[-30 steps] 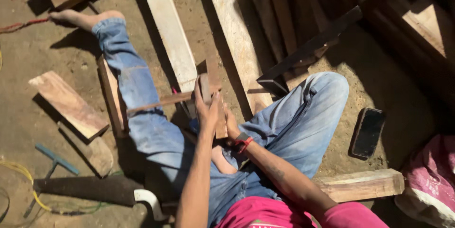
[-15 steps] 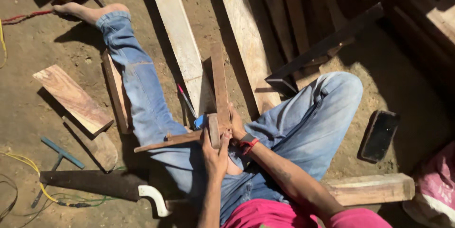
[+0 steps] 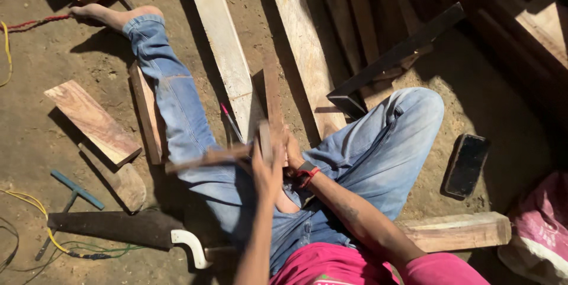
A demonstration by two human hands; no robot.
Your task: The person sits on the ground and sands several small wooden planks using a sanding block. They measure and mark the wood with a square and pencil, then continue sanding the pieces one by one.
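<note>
The left hand (image 3: 266,169) is closed around the handle of a hammer-like tool (image 3: 207,158), which is blurred and held crosswise above the lap; the right hand (image 3: 291,150) is pressed, fingers together, against the near end of a narrow wooden strip (image 3: 272,98), apparently so that it is steadied; the strip runs away between the jeans-clad legs (image 3: 177,107), its far end among pale planks (image 3: 222,42) on the dirt; a handsaw (image 3: 118,229) is laid within reach on the left, a dark phone (image 3: 466,165) well apart on the right.
</note>
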